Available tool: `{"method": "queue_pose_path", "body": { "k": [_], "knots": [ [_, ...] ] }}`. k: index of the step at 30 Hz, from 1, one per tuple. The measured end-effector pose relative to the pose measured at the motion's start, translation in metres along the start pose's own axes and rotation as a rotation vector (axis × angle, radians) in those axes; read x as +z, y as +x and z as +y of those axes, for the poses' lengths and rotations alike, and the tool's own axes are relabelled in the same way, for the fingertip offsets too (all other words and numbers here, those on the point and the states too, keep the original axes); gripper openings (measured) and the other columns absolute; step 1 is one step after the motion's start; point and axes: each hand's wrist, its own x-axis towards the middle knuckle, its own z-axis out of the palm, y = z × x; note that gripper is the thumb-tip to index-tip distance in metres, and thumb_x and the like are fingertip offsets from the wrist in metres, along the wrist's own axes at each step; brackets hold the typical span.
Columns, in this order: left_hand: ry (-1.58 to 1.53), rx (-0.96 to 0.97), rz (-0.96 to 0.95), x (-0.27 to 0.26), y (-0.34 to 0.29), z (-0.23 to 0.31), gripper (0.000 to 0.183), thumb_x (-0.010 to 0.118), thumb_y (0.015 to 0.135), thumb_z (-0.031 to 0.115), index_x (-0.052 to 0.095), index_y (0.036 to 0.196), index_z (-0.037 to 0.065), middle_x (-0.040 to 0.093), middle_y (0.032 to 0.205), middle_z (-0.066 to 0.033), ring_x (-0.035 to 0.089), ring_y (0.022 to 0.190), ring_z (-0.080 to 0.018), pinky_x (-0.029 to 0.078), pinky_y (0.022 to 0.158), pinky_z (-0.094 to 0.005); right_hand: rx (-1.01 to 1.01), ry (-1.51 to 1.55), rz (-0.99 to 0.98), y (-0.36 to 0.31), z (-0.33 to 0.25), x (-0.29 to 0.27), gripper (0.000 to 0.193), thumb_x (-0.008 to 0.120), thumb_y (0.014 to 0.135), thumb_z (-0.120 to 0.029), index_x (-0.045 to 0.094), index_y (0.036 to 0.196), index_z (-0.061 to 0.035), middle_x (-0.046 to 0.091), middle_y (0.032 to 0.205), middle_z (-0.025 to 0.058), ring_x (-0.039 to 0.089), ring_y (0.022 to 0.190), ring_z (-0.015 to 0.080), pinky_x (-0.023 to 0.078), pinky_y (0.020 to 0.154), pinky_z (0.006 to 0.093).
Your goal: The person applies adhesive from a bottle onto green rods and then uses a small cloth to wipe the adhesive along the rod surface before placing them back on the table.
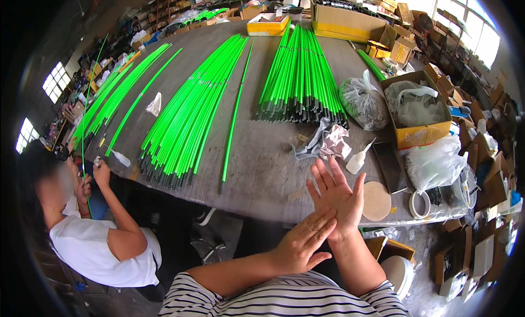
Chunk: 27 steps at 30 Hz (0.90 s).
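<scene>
My right hand (340, 199) is raised palm up with its fingers spread, holding nothing. Across the base of that palm lies my left hand (307, 238), its fingers stretched out and touching the skin; nothing shows in it. Just beyond my right fingertips are a crumpled pale pink cloth (335, 142) and a grey cloth (315, 142). A small white squeeze bottle (356, 163) with a thin nozzle stands beside them. Farther back, a fanned bundle of green rods (298, 71) with black ends rests on the table (257, 177). Another bundle of green rods (191, 106) lies to its left.
To the right are a round tan disc (376, 201), a dark flat item (390, 166), a white tape roll (420, 204), a clear plastic bag (435, 163) and an open box (421, 138). At left, a co-worker (104, 229) in white holds a green rod. A single rod (236, 112) lies between bundles.
</scene>
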Motion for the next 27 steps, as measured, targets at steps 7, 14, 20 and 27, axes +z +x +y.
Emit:
{"method": "queue_pose_path", "body": {
  "k": [7, 14, 20, 27],
  "knots": [
    [0.012, -0.039, 0.103, -0.017, 0.018, -0.003, 0.073, 0.050, 0.083, 0.035, 0.022, 0.129, -0.013, 0.022, 0.135, -0.0298, 0.019, 0.128, -0.0417, 0.016, 0.104, -0.0466, -0.030, -0.219, -0.013, -0.019, 0.046, 0.005, 0.070, 0.020, 0.087, -0.059, 0.022, 0.135, -0.0080, 0.031, 0.135, 0.0158, 0.029, 0.126, 0.0270, 0.019, 0.104, 0.0407],
    [0.129, -0.052, 0.136, -0.040, 0.026, -0.043, 0.055, 0.048, 0.085, 0.030, 0.034, 0.130, 0.002, 0.031, 0.134, -0.0226, 0.032, 0.123, -0.0375, 0.027, 0.100, -0.0432, -0.254, -0.924, -0.206, -0.012, 0.033, -0.008, 0.056, 0.035, 0.090, -0.038, 0.027, 0.131, -0.0020, 0.037, 0.128, 0.0189, 0.037, 0.119, 0.0262, 0.027, 0.099, 0.0381],
    [0.523, -0.315, 0.414, -0.105, 0.092, -0.166, 0.014, 0.063, 0.074, 0.011, 0.061, 0.084, 0.001, 0.057, 0.084, -0.0126, 0.056, 0.079, -0.0285, 0.045, 0.072, -0.0353, -0.408, -1.929, 0.053, -0.006, 0.009, -0.056, 0.017, 0.062, 0.075, -0.011, 0.059, 0.089, -0.0012, 0.059, 0.061, 0.0097, 0.056, 0.049, 0.0270, 0.045, 0.047, 0.0326],
    [0.718, -0.565, 0.233, -0.103, 0.174, -0.282, 0.018, 0.066, 0.070, 0.017, 0.063, 0.078, 0.000, 0.059, 0.084, -0.0173, 0.057, 0.082, -0.0328, 0.047, 0.072, -0.0405, -0.696, -2.109, -0.244, 0.000, 0.019, -0.070, 0.012, 0.064, 0.070, -0.008, 0.057, 0.080, -0.0055, 0.051, 0.053, 0.0056, 0.049, 0.041, 0.0227, 0.038, 0.041, 0.0313]
  ]
}}
